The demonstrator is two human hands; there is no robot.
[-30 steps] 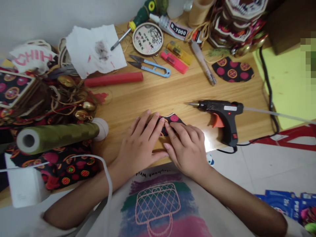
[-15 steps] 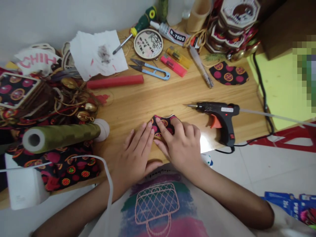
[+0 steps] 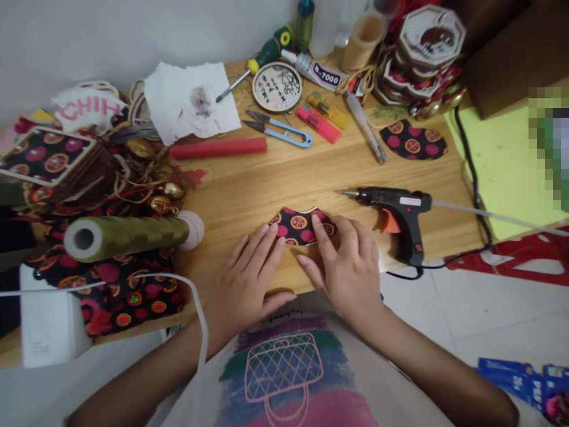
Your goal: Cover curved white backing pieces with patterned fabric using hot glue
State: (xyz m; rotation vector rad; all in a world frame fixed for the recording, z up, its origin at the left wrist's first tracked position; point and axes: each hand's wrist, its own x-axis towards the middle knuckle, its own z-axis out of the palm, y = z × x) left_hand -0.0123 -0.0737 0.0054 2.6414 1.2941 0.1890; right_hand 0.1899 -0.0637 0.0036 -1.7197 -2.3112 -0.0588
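Note:
A small black patterned fabric piece [image 3: 299, 224] with pink and orange circles lies flat on the wooden table [image 3: 249, 184] in front of me. The fingertips of my left hand [image 3: 251, 276] rest on its left end, fingers stretched out. On its right end press the fingers of my right hand [image 3: 349, 267], spread, with the thumb apart on the table. To the right lies a black glue gun [image 3: 395, 204] with an orange trigger, its nozzle pointing left and a red light lit. A matching fabric piece [image 3: 413, 140] lies farther back on the right.
Blue thread snips [image 3: 284, 131], a red stick [image 3: 217, 148], lighters [image 3: 319, 123], a B-7000 glue tube [image 3: 320, 72] and a screwdriver [image 3: 267, 50] lie at the back. On the left are a green ribbon roll [image 3: 128, 237] and patterned cloth [image 3: 128, 302]. A white cable [image 3: 195, 302] crosses my left forearm.
My right hand has slid rightward along the fabric piece, uncovering more of its middle and right side. My left hand stays at the left end. The view has shifted slightly.

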